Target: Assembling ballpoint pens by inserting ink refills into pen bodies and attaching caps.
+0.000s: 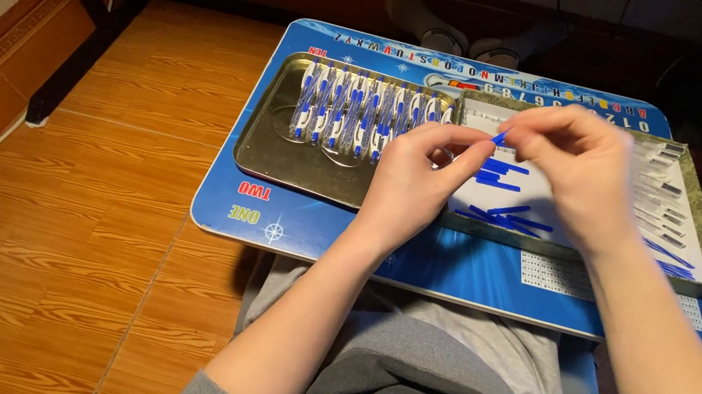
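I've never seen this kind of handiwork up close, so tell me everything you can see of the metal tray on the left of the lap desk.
The metal tray is a shallow rectangle with rounded corners and a raised rim, dull gold-grey and faintly shiny like tin. It lies flat on the blue lap desk, its right edge against a second tray lined with white. Along its far side stands a tight row of white and blue assembled pieces; the near part of its floor is bare. The left hand hovers above its right end; whether it touches is unclear.

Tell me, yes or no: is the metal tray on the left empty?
No, the metal tray holds a row of blue-and-white pieces packed side by side.
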